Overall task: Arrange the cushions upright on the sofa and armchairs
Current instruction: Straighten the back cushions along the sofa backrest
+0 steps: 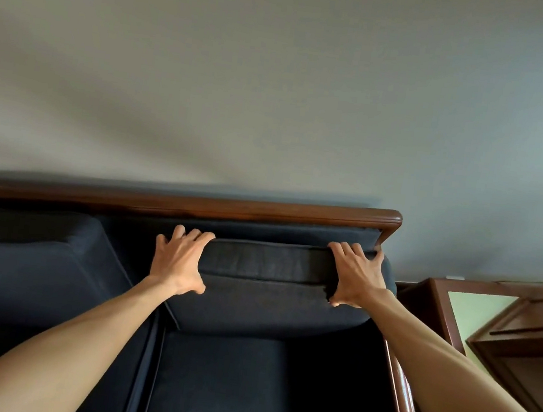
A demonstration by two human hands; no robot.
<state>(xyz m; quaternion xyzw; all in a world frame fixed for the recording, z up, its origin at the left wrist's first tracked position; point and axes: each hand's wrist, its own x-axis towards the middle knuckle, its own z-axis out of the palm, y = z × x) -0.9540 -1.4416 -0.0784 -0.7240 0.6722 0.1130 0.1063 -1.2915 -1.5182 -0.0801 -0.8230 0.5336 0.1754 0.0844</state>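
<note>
back cushion (266, 284), dark navy fabric, stands upright at the right end of the sofa (239, 385), its back against the sofa's backrest just under the wooden top rail (194, 204). its lower edge rests on the seat cushion (249, 393). a seam runs along its top face.

left hand (178, 261) grips the cushion's top left corner: fingers curled over the far edge, thumb on the near face. right hand (355, 279) grips the top right corner the same way, fingers spread over the top, thumb pressing into the near face where the fabric puckers. both forearms are bare and reach in from the lower corners of the view.

second back cushion (14, 262), same navy fabric, sits upright to the left, just beside the held one, with a dark gap between them. below it the left seat cushion is mostly in shadow.

wooden armrest (399, 388) runs down the sofa's right side, glossy brown. beyond it, a wooden side table (436, 303) with a pale green top stands near the sofa's right end; a further piece of brown wooden furniture (528, 343) overlaps it at the right edge. plain grey-white wall (279, 85) fills the upper half.
</note>
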